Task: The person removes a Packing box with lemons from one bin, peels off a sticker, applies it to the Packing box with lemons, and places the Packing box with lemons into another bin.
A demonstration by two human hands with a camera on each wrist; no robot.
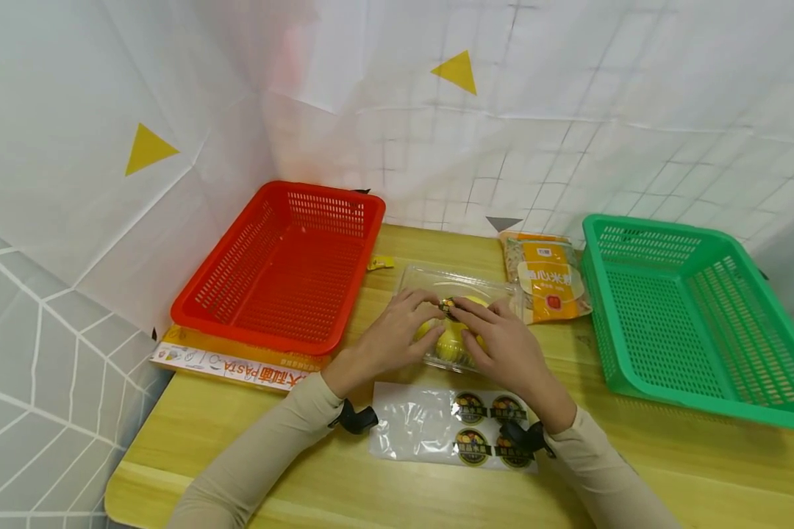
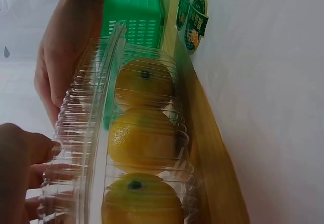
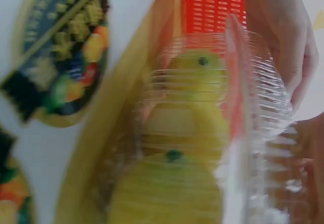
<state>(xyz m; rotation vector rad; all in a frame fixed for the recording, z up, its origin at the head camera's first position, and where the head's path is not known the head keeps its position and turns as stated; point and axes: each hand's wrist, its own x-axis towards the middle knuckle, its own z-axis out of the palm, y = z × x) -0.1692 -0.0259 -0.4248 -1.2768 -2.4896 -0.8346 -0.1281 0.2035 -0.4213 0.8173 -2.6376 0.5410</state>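
Observation:
A clear plastic clamshell box point(image 1: 430, 278) lies closed on the table with yellow-orange fruits point(image 2: 143, 140), like mandarins, inside. A round dark fruit label point(image 1: 446, 308) is on top of the lid. My left hand point(image 1: 400, 328) reaches over the lid from the left, fingertips at the label's edge. From the other side my right hand point(image 1: 505, 351) comes over the lid, its fingers extended to the label. In the left wrist view, fingers point(image 2: 38, 148) lie against the ribbed lid. Nearer to me is a backing sheet point(image 1: 410, 422) with several similar labels at its right end.
At the left, a red basket point(image 1: 291, 286) stands partly over a pasta package point(image 1: 231, 367). A green basket point(image 1: 681, 316) is at the right, with an orange grain bag point(image 1: 549, 279) beside it. A small yellow packet point(image 1: 380, 262) lies near the red basket. White sheeting point(image 1: 384, 132) hangs behind.

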